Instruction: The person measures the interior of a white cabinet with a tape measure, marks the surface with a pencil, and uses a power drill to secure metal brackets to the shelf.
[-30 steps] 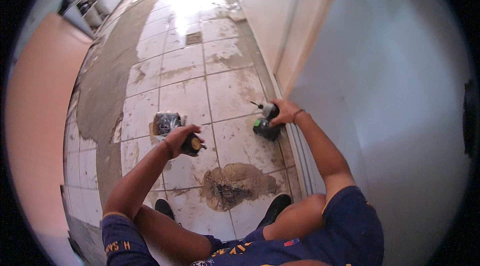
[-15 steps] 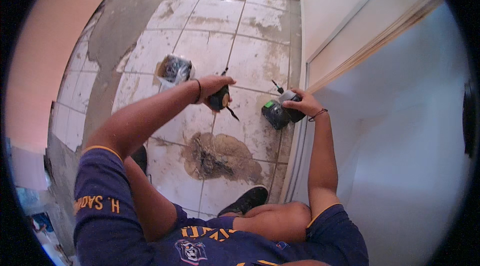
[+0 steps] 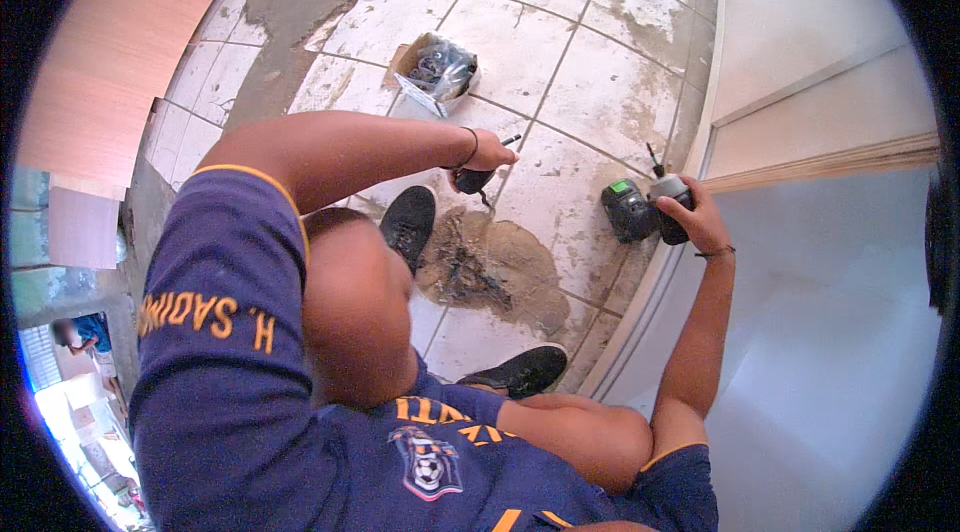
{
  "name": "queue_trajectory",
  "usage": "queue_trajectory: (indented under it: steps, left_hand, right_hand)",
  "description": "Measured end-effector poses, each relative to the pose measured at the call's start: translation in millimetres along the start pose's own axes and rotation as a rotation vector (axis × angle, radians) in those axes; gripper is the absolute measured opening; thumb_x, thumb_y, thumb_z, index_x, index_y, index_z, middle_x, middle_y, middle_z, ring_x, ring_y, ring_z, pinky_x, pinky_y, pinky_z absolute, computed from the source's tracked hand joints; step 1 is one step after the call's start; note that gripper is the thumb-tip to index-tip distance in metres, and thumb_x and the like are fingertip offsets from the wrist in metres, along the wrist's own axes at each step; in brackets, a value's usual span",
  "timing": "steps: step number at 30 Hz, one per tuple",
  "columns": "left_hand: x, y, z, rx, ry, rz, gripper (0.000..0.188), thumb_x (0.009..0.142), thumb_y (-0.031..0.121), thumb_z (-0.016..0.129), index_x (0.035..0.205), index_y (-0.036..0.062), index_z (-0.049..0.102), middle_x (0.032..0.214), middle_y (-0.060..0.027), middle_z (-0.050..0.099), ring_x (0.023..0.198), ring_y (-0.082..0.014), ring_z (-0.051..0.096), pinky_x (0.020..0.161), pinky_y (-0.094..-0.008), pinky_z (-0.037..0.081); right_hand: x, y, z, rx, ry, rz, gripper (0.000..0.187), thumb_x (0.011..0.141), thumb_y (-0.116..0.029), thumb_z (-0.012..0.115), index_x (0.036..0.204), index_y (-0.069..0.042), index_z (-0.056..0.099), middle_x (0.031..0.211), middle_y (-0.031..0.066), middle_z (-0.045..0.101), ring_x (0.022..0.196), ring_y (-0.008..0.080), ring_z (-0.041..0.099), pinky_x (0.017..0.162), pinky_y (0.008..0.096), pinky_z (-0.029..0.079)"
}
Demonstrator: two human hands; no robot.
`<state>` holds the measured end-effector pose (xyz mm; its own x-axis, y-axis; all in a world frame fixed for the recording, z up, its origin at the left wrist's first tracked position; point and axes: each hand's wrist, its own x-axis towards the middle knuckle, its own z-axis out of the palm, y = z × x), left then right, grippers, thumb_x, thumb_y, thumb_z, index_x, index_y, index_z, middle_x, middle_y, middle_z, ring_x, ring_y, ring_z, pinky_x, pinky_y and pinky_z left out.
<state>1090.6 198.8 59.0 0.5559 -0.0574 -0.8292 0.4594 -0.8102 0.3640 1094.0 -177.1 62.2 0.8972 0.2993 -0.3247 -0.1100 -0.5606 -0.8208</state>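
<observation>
My left hand is closed around a black tape measure, with its dark strap hanging below. From the same grip a thin dark pen-like stick pokes out past the fingers. On the right, my right hand wraps round a black and grey cordless drill. Its bit points away from me, and the black battery base with a green patch faces left. The drill is close to the white panel's lower edge; whether it rests on the floor I cannot tell.
An open box with plastic bags of dark small parts stands on the dirty white tiles. A brown damp patch lies between my black shoes. White panels line the right side. Another person is far off at lower left.
The view has shifted, so the box, patch and both hands appear further right. My left knee has come up under the left arm. Both hands keep their hold.
</observation>
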Motion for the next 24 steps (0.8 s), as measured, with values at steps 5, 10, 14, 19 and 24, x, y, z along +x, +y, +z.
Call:
queue_trajectory:
  steps: [5, 10, 14, 19, 24]
  left_hand:
    - [64.0, -38.7, -7.0, 0.075, 0.084, 0.085, 0.062, 0.086, 0.055, 0.042, 0.081, -0.0040, 0.061, 0.079, -0.0199, 0.063, 0.073, -0.0338, 0.065, 0.067, -0.0446, 0.050]
    - [124.8, -61.1, 15.9, 0.190, 0.405, 0.240, 0.046, 0.089, 0.046, 0.047, 0.106, 0.0045, 0.059, 0.102, -0.0232, 0.062, 0.098, -0.0379, 0.059, 0.086, -0.0453, 0.046]
    - [121.5, -45.4, 9.6, 0.374, 0.330, 0.321, 0.038, 0.086, 0.036, 0.053, 0.111, 0.0083, 0.057, 0.124, -0.0161, 0.046, 0.118, -0.0361, 0.042, 0.088, -0.0496, 0.044]
    - [125.1, -36.3, -11.6, 0.509, 0.297, 0.381, 0.035, 0.083, 0.027, 0.054, 0.115, 0.0113, 0.056, 0.127, -0.0142, 0.043, 0.122, -0.0335, 0.037, 0.087, -0.0514, 0.043]
    - [125.7, -65.3, -27.7, -0.241, 0.449, 0.776, 0.033, 0.077, 0.004, 0.050, 0.109, 0.0047, 0.056, 0.100, -0.0170, 0.058, 0.091, -0.0317, 0.059, 0.079, -0.0392, 0.047]
  right_hand:
    - [-16.4, -28.5, 21.6, -0.121, 0.181, 0.060, 0.054, 0.077, -0.035, 0.072, 0.117, -0.004, 0.054, 0.094, 0.0105, 0.064, 0.085, 0.0182, 0.061, 0.077, 0.0312, 0.048]
    - [-13.5, -15.6, 21.9, -0.029, 0.220, 0.117, 0.050, 0.078, -0.028, 0.072, 0.119, -0.005, 0.053, 0.097, 0.0084, 0.064, 0.087, 0.0161, 0.061, 0.077, 0.0293, 0.048]
    - [-11.4, -19.6, 25.6, 0.042, 0.224, 0.152, 0.048, 0.078, -0.018, 0.069, 0.120, -0.001, 0.051, 0.098, 0.0070, 0.063, 0.087, 0.0144, 0.060, 0.077, 0.0271, 0.048]
    - [-11.8, -10.9, 24.8, 0.007, 0.267, 0.247, 0.050, 0.077, -0.019, 0.070, 0.120, 0.000, 0.051, 0.098, 0.0072, 0.062, 0.085, 0.0144, 0.059, 0.076, 0.0278, 0.047]
    - [-5.2, -10.5, 29.8, 0.039, 0.252, 0.282, 0.057, 0.075, -0.026, 0.071, 0.121, -0.001, 0.049, 0.099, 0.0072, 0.061, 0.087, 0.0148, 0.057, 0.078, 0.0282, 0.047]
